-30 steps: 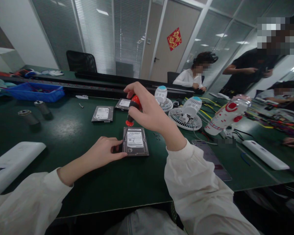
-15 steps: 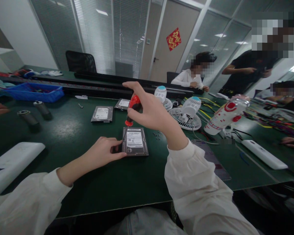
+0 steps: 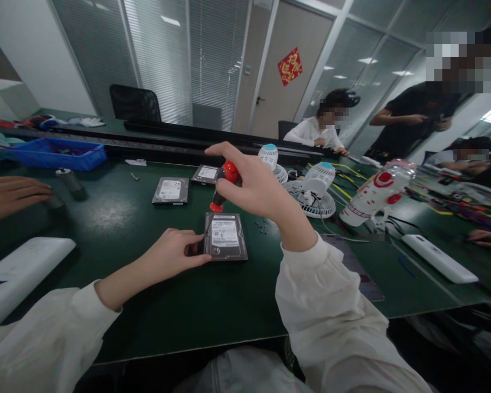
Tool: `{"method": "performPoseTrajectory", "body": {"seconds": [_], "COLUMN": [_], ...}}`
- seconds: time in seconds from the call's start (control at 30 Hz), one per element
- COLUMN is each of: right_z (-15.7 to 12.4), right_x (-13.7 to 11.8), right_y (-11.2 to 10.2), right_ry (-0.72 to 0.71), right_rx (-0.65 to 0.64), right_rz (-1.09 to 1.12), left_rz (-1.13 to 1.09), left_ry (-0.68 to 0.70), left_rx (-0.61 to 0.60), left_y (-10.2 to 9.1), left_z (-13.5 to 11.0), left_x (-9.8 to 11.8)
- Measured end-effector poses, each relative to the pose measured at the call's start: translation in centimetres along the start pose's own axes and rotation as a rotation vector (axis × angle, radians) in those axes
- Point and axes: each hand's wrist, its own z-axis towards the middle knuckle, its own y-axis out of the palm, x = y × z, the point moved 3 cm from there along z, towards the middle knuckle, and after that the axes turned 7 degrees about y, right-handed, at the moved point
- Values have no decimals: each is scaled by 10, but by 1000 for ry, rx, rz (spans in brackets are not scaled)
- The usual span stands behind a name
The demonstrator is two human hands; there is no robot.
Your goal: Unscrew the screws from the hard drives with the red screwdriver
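Note:
A hard drive [image 3: 226, 236] with a white label lies flat on the green table. My left hand [image 3: 174, 250] grips its left edge, thumb near the front corner and a finger further back. Above the drive, my right hand [image 3: 256, 183] is closed around a red and black screwdriver [image 3: 216, 207]. The shaft slants down to the drive's left side; whether the tip sits in a screw is too small to tell. Several small screws [image 3: 262, 226] lie just right of the drive. Two more hard drives, one nearer [image 3: 171, 190] and one further back [image 3: 205, 174], rest behind it.
White fans [image 3: 317, 188], a white and red bottle [image 3: 374, 196] and cables stand to the right. At left are a blue tray [image 3: 59, 154], a metal cylinder [image 3: 71, 183], a white power bank [image 3: 28, 275] and another person's hand [image 3: 14, 196]. Co-workers are across the table.
The screwdriver handle has turned or tilted slightly in my right hand, its red top now further right. Another person's hand at left has reached in over a cylinder. My left hand is still.

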Motion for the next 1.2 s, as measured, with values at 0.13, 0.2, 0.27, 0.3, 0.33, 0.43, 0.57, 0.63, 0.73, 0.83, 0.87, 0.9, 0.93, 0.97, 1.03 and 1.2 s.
{"method": "performPoseTrajectory", "body": {"seconds": [0.13, 0.2, 0.27, 0.3, 0.33, 0.43, 0.57, 0.63, 0.73, 0.83, 0.87, 0.9, 0.93, 0.97, 1.03, 1.2], "right_z": [0, 0, -1, -1, -1, -1, 1, 1, 3, 4, 4, 5, 5, 5, 4, 1], "right_x": [-2, -3, -3, -3, -3, -2, -2, -2, -2, -1, 0, 1, 2, 2, 1, -5], "right_y": [-2, -2, -2, -2, -2, -1, 2, 5, 9, 11, 11, 11, 12, 11, 11, 8], "right_ry": [8, 22, 16, 8, 2, -8, -47, -62, -87, -105, -104, -103, -103, -104, -113, -70], "right_rx": [-22, -16, 8, 22, 33, 46, 50, 53, 79, 117, 128, 134, 134, 131, 112, 77], "right_rz": [11, 20, 46, 64, 85, 138, 130, 127, 147, 148, 146, 149, 158, 174, 203, 57], "left_rz": [1, 8, 11, 8, 4, -12, -17, -18, -11, -13, -16, -19, -19, -17, -9, -16], "left_ry": [-3, -4, -5, -5, -5, -2, 4, 10, 12, 11, 9, 4, -3, -8, -8, 3], "left_rx": [0, 2, 2, 2, 2, 3, 6, 9, 13, 16, 12, 7, 3, -1, -2, 6], "left_y": [1, 2, 2, 2, 2, 1, 1, 2, 2, 2, 2, 2, 1, 1, 1, 0], "left_z": [1, 1, 1, 1, 1, 0, 0, 0, 0, 0, 1, 1, 1, 1, 1, 0], "left_x": [-1, -2, -2, -2, -1, 0, 1, 1, -1, -2, -2, -1, -1, 0, 1, 1]}}
